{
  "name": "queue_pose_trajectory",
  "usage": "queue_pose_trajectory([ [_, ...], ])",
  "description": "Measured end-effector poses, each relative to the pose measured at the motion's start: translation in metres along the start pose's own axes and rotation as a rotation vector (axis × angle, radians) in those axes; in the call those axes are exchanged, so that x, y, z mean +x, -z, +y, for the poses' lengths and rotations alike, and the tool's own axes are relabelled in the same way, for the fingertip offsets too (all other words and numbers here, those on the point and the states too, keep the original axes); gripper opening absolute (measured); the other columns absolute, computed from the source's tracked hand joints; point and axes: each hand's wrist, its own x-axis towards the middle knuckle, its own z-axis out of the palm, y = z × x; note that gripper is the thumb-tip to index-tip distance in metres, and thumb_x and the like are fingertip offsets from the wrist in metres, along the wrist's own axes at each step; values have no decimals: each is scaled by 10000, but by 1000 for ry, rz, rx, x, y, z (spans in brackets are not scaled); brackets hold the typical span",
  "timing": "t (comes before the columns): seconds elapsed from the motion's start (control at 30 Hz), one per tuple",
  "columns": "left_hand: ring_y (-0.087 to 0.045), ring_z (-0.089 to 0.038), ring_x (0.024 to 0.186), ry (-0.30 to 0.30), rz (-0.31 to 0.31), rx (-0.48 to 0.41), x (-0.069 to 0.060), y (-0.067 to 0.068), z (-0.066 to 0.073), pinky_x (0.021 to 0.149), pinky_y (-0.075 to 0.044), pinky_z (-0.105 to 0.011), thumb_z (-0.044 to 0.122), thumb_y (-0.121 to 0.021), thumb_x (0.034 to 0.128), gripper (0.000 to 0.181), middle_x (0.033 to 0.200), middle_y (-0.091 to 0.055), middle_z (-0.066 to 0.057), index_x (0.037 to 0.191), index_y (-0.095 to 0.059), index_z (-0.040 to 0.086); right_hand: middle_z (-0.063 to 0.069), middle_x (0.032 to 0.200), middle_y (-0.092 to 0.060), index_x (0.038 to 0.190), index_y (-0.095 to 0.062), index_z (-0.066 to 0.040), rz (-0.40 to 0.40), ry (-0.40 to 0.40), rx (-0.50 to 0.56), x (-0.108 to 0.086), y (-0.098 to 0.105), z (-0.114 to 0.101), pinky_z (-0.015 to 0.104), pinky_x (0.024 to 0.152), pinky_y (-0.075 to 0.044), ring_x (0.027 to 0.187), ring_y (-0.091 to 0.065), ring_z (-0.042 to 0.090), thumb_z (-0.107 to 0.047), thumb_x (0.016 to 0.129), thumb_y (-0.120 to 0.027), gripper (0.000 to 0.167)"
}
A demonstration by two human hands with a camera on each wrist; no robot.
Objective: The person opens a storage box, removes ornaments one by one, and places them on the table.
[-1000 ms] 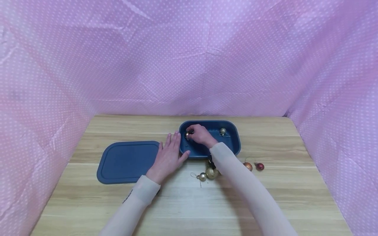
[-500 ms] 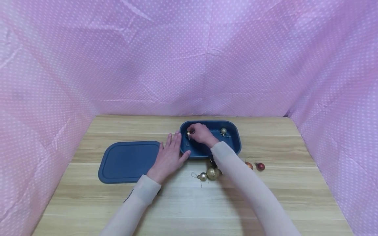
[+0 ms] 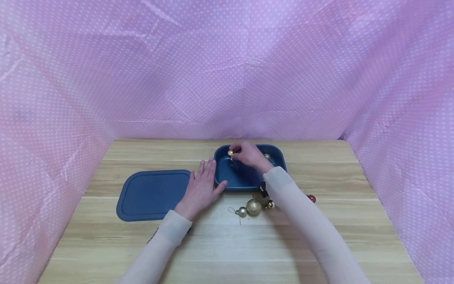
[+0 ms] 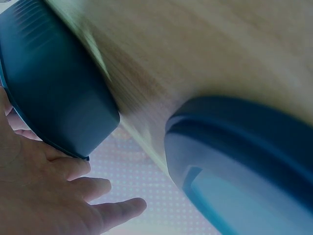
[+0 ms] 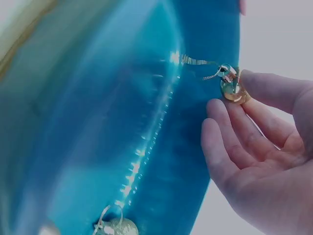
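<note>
Between thumb and fingers, my right hand (image 3: 250, 154) (image 5: 266, 142) pinches a small shiny gold ornament (image 3: 231, 152) (image 5: 233, 91) with a thin string, over the left part of the blue container (image 3: 234, 184). A glittery gold ornament (image 3: 267, 156) (image 5: 122, 228) lies inside at the right end. My left hand (image 3: 200, 191) (image 4: 44, 191) is spread out, its fingers touching the container's left outer wall (image 4: 58, 93).
A blue lid (image 3: 154, 195) (image 4: 244, 171) lies left of my left hand. In front of the container are a small gold ball (image 3: 242, 212), a larger glittery one (image 3: 253, 207), another gold ornament (image 3: 271, 204) and a red one (image 3: 311, 198), partly behind the sleeve.
My right hand has lifted the gold ornament and shifted right and away from me. The forearm now covers the orange ornament, and another gold one shows beside it. The left hand stays in place.
</note>
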Motion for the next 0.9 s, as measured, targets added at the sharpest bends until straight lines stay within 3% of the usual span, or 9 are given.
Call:
queue_pose_trajectory([
  [0.5,-122,-378,1579,2,-8,5,0,1,0,1194,-186,-684,601,-461,1048,878,1720,-153,-126,1656,-162,43,163,1204,-716,1282,-678,29,30,35,58,-26,18,-1,435,982,-539,1123,-679,313,-80,979,-679,323],
  [0.9,-125,-378,1578,3,-5,4,0,1,0,1191,-191,-686,600,-466,1047,883,1720,-153,-133,1656,-159,40,133,1243,-717,1337,-674,-27,65,17,109,-47,31,3,458,983,-533,1150,-671,317,-151,972,-713,387],
])
